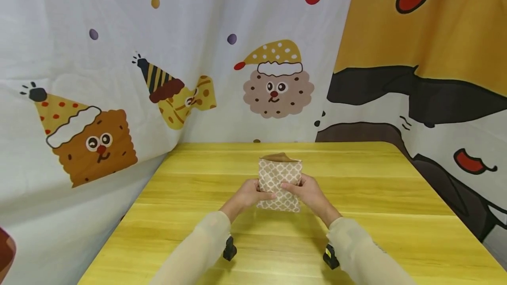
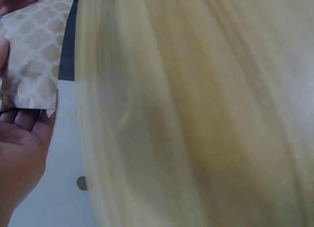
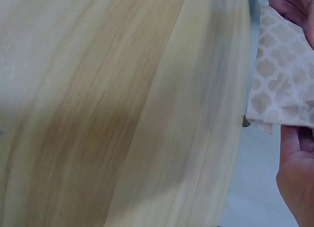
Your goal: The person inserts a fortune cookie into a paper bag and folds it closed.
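A brown paper bag [image 1: 279,175] with a white lattice pattern is held up above the wooden table, its top edge parted to show the plain brown inside. My left hand [image 1: 250,192] grips its left side, thumb across the front and fingers behind. On the other side my right hand [image 1: 308,190] pinches the bag the same way, its thumb a little higher. Part of the bag [image 2: 37,50] shows at the left edge of the left wrist view, and the bag [image 3: 282,72] also appears at the right edge of the right wrist view. What the bag contains, if anything, is hidden.
The yellow wooden table [image 1: 190,232] spreads beneath both hands. A white curtain [image 1: 206,3] with cartoon biscuits hangs behind and to the left, and an orange, black and white printed part [image 1: 435,34] is at the right. Small black devices [image 1: 229,249] sit under the wrists.
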Tool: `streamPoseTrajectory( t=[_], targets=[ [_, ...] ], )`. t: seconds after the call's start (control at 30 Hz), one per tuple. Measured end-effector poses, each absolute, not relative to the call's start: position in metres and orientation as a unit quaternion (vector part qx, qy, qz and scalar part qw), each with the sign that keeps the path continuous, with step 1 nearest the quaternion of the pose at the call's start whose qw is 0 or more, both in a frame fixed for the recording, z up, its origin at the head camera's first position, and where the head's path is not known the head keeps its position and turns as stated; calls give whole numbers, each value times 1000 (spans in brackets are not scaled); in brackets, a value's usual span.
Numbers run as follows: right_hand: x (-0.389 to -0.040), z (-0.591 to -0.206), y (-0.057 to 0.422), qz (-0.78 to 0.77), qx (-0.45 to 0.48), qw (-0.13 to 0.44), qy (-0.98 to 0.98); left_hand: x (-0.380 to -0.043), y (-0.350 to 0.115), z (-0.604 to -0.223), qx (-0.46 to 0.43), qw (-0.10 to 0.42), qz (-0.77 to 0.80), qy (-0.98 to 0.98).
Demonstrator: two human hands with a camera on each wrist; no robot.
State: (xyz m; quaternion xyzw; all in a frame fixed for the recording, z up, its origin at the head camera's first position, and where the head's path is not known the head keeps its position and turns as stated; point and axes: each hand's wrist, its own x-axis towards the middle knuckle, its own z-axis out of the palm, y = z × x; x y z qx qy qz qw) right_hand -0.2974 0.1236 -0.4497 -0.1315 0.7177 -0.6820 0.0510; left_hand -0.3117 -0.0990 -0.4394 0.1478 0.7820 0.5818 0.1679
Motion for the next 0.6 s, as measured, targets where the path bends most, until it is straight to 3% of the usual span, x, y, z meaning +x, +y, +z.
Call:
streamPoseTrajectory(
  t=[0.23, 0.4, 0.6],
  targets=[
    [-296, -450, 129, -664, -154, 41, 730, -317, -98, -428, 172, 128, 595, 774],
    [-300, -444, 133, -663, -159, 18, 731, -319, -95, -418, 175, 67, 578, 794],
    [-305, -438, 135, -639, -104, -27, 762, -322, -95, -413, 156, 20, 581, 799]
  ],
)
